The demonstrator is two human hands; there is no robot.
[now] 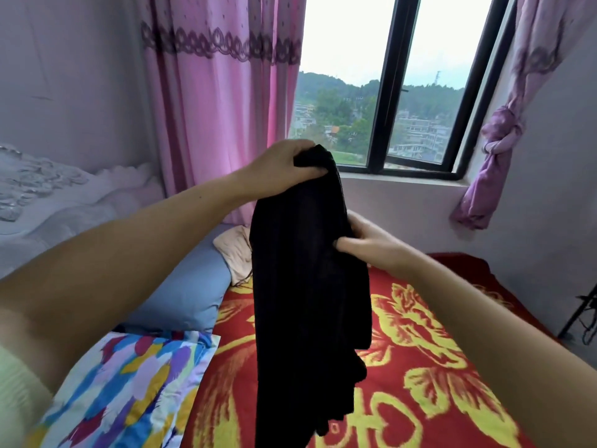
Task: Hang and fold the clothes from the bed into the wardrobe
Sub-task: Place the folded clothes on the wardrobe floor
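1. The bed [420, 367] fills the lower part of the view, covered with a red blanket with yellow flowers. On its left side lie a blue pillow [181, 302], a colourful painted-pattern pillow [129, 383] and a small beige cloth [235, 250].
2. The black garment [307, 302] hangs in the air above the bed, not lying on it. Its long axis goes almost straight down, from the top hand toward the lower edge of the view. The fabric is dark, thin and soft, gathered in long folds; I cannot tell which kind of clothing it is.
3. The left hand [284, 166] is highest and farther from the person. Its fingers are curled around the top end of the garment and carry its weight.
4. The right hand [368, 244] is lower and nearer. It pinches the right edge of the garment, thumb in front.
5. The wardrobe is not in view, so I judge the garment must first be spread out.
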